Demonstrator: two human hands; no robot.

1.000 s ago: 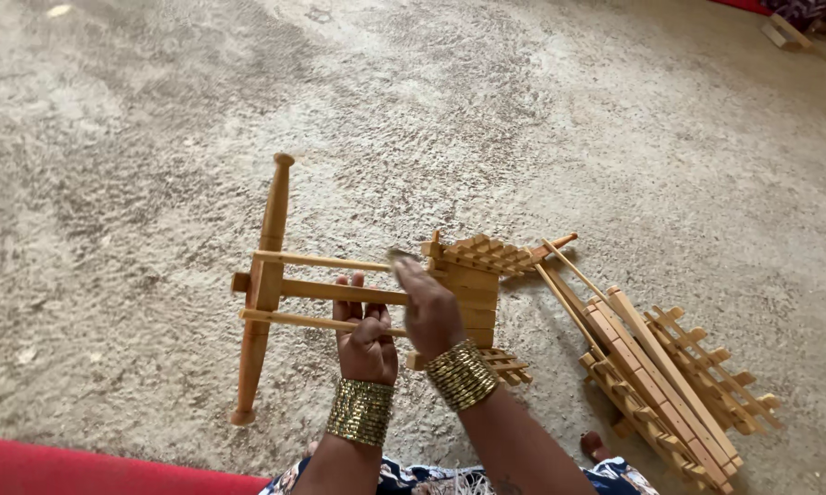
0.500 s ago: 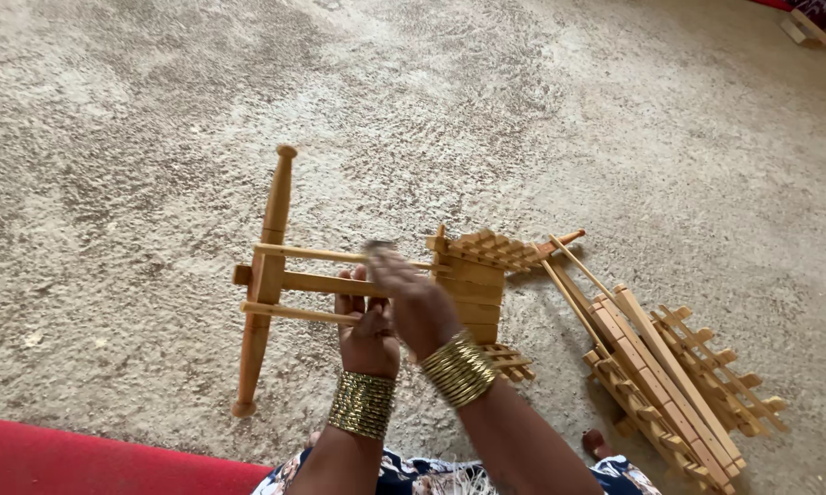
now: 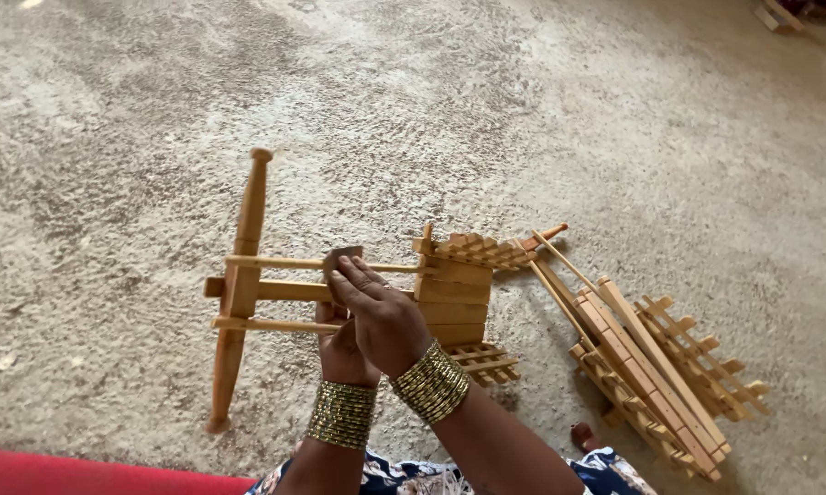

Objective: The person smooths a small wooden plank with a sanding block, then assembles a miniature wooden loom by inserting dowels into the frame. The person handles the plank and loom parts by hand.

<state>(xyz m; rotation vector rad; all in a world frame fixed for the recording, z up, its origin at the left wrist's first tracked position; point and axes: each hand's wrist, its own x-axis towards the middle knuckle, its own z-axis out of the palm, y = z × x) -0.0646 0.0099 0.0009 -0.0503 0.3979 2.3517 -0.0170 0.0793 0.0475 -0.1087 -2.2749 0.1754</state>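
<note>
**Sanding the frame's rails**

The small grey-brown pad (image 3: pixel 342 258) sits on the upper rod of the wooden frame (image 3: pixel 339 291), pinched in my right hand (image 3: pixel 382 316). My left hand (image 3: pixel 341 346) grips the middle rail from below. I judge rubbing is underway; next needs steady pressure. 1 more slatted piece (image 3: pixel 656 371) lies right, on the carpet (image 3: pixel 138 137).

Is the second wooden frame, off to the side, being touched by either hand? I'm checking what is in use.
No: both hands, the left hand and right hand, are on the wooden frame; the second frame lies apart on the floor.

Right hand (image 3: pixel 385 321) hides left hand's (image 3: pixel 339 353) fingers.
</note>
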